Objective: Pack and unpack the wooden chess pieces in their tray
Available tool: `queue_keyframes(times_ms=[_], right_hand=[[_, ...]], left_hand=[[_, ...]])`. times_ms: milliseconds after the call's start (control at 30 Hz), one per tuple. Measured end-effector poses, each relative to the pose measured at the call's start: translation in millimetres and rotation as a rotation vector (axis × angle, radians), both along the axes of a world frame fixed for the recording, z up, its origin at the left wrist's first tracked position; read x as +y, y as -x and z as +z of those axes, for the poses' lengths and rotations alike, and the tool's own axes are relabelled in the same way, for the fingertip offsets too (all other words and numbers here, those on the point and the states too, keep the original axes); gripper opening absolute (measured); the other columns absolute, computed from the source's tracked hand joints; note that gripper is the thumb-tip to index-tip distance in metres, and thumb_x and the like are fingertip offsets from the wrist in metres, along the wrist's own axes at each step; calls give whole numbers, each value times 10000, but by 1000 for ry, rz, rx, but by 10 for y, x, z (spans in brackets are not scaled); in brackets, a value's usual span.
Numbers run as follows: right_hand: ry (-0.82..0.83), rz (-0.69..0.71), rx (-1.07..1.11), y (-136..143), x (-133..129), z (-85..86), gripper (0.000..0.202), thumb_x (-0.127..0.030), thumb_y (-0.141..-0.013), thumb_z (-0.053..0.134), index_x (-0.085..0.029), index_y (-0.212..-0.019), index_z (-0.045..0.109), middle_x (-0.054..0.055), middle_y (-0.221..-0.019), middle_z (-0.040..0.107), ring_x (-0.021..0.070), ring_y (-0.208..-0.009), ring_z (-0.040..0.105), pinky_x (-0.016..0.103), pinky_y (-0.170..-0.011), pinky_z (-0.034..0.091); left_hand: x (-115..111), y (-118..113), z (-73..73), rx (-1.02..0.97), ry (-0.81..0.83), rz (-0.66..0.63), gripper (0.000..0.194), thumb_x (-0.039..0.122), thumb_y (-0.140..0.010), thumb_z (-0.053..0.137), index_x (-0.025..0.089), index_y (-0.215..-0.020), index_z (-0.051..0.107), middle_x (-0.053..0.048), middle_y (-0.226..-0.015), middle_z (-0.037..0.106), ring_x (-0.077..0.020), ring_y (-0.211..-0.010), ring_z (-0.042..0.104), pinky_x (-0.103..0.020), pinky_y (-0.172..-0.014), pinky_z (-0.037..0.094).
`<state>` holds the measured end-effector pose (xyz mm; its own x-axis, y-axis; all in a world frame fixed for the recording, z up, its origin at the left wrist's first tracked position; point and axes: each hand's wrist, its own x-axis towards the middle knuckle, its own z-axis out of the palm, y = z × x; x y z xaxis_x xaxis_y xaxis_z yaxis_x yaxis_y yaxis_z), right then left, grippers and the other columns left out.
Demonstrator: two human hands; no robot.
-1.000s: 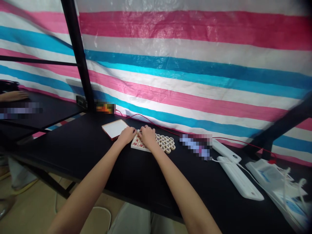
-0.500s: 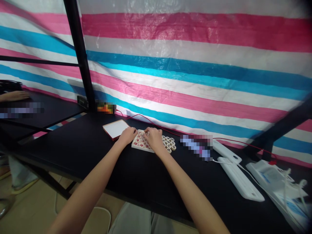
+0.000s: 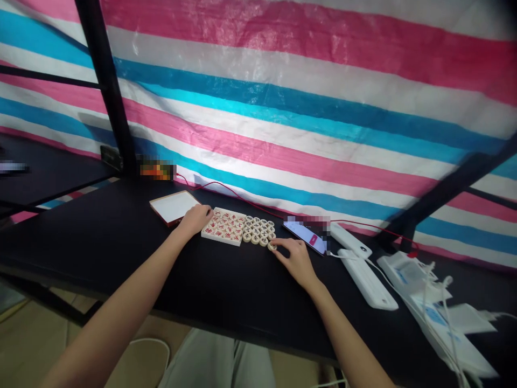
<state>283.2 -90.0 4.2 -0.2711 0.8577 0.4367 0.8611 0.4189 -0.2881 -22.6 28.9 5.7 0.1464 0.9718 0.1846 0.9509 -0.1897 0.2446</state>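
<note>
A shallow white box point(image 3: 221, 240) lies on the black table, filled with round Chinese chess pieces marked in red. At its left edge is my left hand point(image 3: 196, 220), fingers curled against the box's side. Black-marked pieces point(image 3: 255, 231) stand in close rows just right of the box. My right hand point(image 3: 298, 260) has thumb and fingertips pinched on a chess piece point(image 3: 272, 246) at the near right corner of those rows. The piece's marking is partly hidden by my fingers. Behind my left hand rests an open lid point(image 3: 174, 205) with a white inside.
A phone point(image 3: 306, 236) lies right of the pieces, with two long white devices point(image 3: 367, 280) beyond it. White power strips and cables point(image 3: 432, 307) crowd the right side. A red cable runs along the striped sheet point(image 3: 283, 129). A black post point(image 3: 107, 86) rises at the left.
My right hand has moved from over the box to the right, onto a black-marked piece, uncovering the red pieces. My left hand stays by the box's left edge. The view has shifted right.
</note>
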Motion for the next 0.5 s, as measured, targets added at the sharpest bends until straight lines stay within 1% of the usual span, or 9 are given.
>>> queue_keyframes(times_ms=[133,267,400,500], right_hand=[[-1,37,4,28,29,0,188,-270,-859,486,-253,-1005,604,17,-1063,650,164,-981,580,324,-813,354],[-18,39,-29,2,25,-29,189,-245,-871,468,-245,-1017,589,23,-1098,631,161,-1007,562,312,-803,349],[-44,24,-80,-12,7,-45,169,-238,-880,464,-240,-982,598,24,-1120,614,151,-992,557,300,-790,327],[-74,-22,-125,-10,-3,-44,162,-242,-880,469,-242,-968,605,19,-1077,622,147,-947,560,297,-767,309]], left_hand=[[-12,6,28,42,-3,2,393,354,-852,299,173,-908,643,-130,-868,655,-239,-805,607,-292,-663,420],[-6,12,15,66,-10,2,403,369,-852,291,173,-890,641,-130,-855,659,-241,-805,607,-294,-665,423],[-6,17,8,68,-4,-9,396,371,-849,298,174,-863,641,-124,-846,661,-235,-804,605,-288,-673,423],[-26,7,27,70,-7,-14,391,366,-847,298,173,-863,637,-125,-852,658,-240,-804,605,-296,-676,423]])
